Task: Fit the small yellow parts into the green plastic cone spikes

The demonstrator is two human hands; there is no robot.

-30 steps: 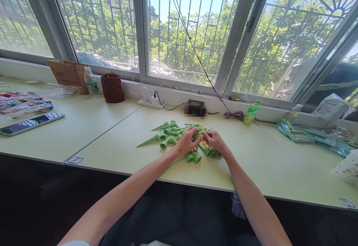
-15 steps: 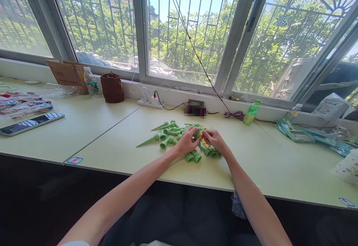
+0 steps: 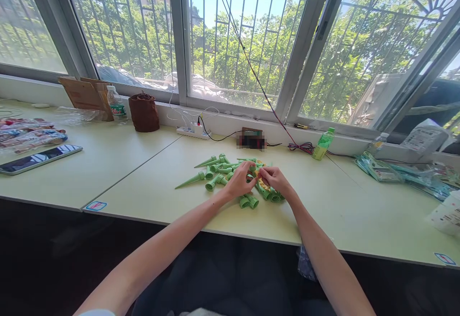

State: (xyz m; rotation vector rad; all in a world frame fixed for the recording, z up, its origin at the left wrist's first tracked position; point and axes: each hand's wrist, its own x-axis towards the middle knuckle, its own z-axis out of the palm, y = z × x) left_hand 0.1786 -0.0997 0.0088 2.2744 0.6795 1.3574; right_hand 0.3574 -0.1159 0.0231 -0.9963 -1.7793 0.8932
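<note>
My left hand [image 3: 240, 180] is curled, its thumb and fingers closing over the pile. My right hand [image 3: 276, 180] pinches just beside it, the fingertips of the two almost meeting. Whatever lies between the fingers is small and mostly covered; I cannot make it out. Around and under the hands lies a heap of green plastic spikes with hollow, cap-like ends. One long green spike [image 3: 190, 180] points left at the edge of the heap. Small yellow pieces [image 3: 265, 185] lie among the green parts below the right fingers.
Along the window sill side stand a brown drawstring pouch [image 3: 144, 112], a water bottle [image 3: 117, 105], a power strip [image 3: 194, 131] and a green-labelled bottle [image 3: 324, 144]. A phone [image 3: 41, 159] lies far left. Plastic packets [image 3: 381, 167] and a white dotted roll [image 3: 447, 214] are at right.
Both hands stay nearly in place over the heap. The fingers have shifted slightly, and the yellow bit seen between them before is now less visible.
</note>
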